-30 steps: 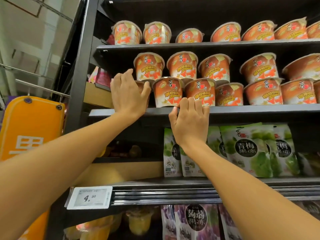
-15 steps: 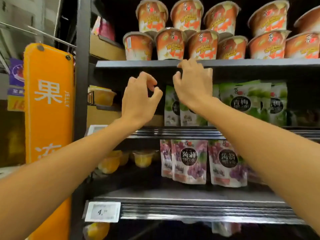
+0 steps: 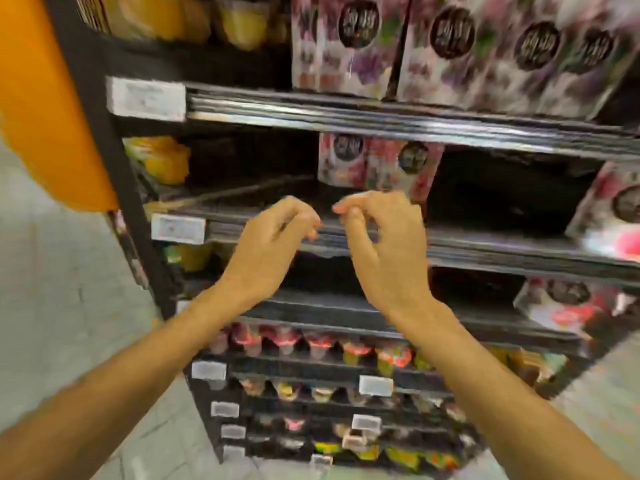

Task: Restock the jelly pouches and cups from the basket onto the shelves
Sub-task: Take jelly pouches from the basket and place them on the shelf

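Left hand [image 3: 273, 237]: was up in front of the middle shelf [image 3: 485, 245], fingers loosely bent, holding nothing.
Right hand [image 3: 381, 247]: was just beside the left one, fingers loosely bent too, holding nothing.
Purple pouches [image 3: 398, 46]: stood in a row on the top shelf [image 3: 346, 114].
Pink pouches [image 3: 377, 164]: stood on the middle shelf, behind the hands.
Small cups [image 3: 311, 344]: sat in rows low down, under the arms.
Everything: looked blurry.
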Demonstrator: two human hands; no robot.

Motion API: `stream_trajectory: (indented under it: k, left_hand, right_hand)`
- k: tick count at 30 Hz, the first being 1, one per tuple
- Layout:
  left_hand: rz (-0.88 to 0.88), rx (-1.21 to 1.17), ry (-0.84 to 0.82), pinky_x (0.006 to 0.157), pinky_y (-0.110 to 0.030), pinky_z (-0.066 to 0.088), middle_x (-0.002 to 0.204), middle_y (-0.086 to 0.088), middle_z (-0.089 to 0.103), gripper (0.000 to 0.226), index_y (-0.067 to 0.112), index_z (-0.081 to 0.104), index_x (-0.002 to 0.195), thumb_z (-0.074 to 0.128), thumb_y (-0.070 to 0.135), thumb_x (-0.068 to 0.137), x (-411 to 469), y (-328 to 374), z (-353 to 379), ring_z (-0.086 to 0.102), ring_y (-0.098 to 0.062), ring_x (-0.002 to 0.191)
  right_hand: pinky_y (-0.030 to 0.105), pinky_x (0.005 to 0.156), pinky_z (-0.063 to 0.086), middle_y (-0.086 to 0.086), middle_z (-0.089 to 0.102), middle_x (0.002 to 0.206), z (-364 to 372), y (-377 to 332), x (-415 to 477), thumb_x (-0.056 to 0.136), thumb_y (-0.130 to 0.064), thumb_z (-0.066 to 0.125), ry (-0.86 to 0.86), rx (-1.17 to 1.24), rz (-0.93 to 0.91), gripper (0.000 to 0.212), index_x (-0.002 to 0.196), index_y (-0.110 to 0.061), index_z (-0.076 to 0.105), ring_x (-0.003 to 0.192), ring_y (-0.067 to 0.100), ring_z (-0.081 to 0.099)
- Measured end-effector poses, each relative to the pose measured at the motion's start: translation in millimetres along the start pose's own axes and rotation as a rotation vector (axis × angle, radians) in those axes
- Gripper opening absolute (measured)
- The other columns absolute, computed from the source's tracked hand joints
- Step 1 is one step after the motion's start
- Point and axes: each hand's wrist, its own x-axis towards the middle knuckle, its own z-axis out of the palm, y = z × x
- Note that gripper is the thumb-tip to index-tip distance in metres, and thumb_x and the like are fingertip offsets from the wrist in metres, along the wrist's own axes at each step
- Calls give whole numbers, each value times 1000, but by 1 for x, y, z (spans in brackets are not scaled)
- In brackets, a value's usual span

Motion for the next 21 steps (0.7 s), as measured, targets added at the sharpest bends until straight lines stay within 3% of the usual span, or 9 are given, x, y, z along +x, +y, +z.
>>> stream_trajectory:
  k: [4, 8, 11, 14, 17, 19, 21]
  left_hand:
    - [-329, 46, -146, 72, -22, 44, 81, 9, 63, 26, 28, 61, 82, 41, 41, 92, -111, -82, 42, 60, -8, 80]
    - [-615, 57, -236, 73, -39, 45, 82, -18, 64, 24, 29, 57, 80, 44, 18, 97, -223, -155, 76, 59, -35, 78]
    - [-810, 68, -316, 78, -36, 46, 85, -10, 65, 28, 24, 59, 83, 49, 3, 98, -312, -210, 94, 62, -31, 83]
    - [-1041, 71, -370, 75, -32, 54, 94, -11, 65, 15, 13, 62, 94, 50, 5, 98, -397, -258, 106, 63, -25, 84]
    - [-1216, 74, -346, 58, -11, 44, 90, -13, 60, 10, 3, 61, 96, 51, 4, 98, -479, -297, 113, 55, -20, 73]
    - [-1352, 67, -265, 56, -9, 41, 78, -5, 58, 12, 3, 59, 87, 52, 0, 96, -522, -321, 115, 52, -19, 71]
    - [-1463, 68, -219, 59, -8, 40, 79, 2, 61, 15, 11, 61, 85, 53, 6, 97, -560, -348, 117, 57, -16, 75]
  right_hand:
    - [34, 84, 36, -7, 69, 96, 28, 43, -140, 95, -22, 48, -246, 0, 297, 22, 94, -22, 70, 94, 17, 56]
    - [43, 78, 48, 4, 68, 84, 58, 73, -274, 95, -11, 52, -483, 19, 594, 20, 89, -13, 72, 84, 27, 59]
    - [32, 80, 45, 6, 69, 87, 84, 89, -373, 97, -9, 52, -648, 29, 819, 19, 89, -10, 70, 87, 27, 59]
    - [21, 71, 46, 6, 72, 91, 108, 102, -460, 97, -10, 54, -720, 75, 1061, 17, 93, -10, 70, 84, 20, 65]
    - [41, 72, 55, 13, 71, 91, 129, 112, -536, 96, -9, 56, -749, 95, 1234, 12, 91, -10, 67, 81, 30, 67]
    - [47, 75, 54, 15, 71, 92, 141, 121, -580, 97, -12, 57, -782, 61, 1302, 12, 94, -6, 67, 84, 32, 67]
    - [48, 76, 53, 18, 70, 91, 155, 130, -622, 97, -12, 57, -843, 27, 1352, 15, 96, -2, 68, 84, 35, 66]
